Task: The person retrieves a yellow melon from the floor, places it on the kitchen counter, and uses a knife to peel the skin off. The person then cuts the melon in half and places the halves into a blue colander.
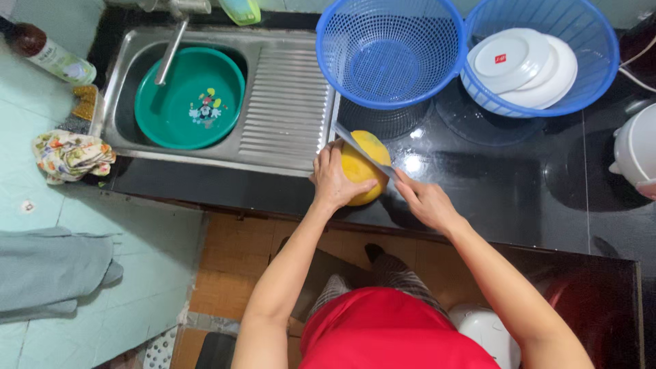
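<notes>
My left hand [333, 183] cups the yellow melon [362, 179], fingers wrapped over its near side, pinning it to the black counter [492, 184]. My right hand [425, 201] is closed round the handle of the knife [362, 154], whose blade lies across the top of the fruit. The round skin could roll under pressure, and the blade might slip toward my left fingers. Beyond the grip stands an empty blue basket [389, 51]; the steel sink's drainboard [287, 109] lies just to the left.
</notes>
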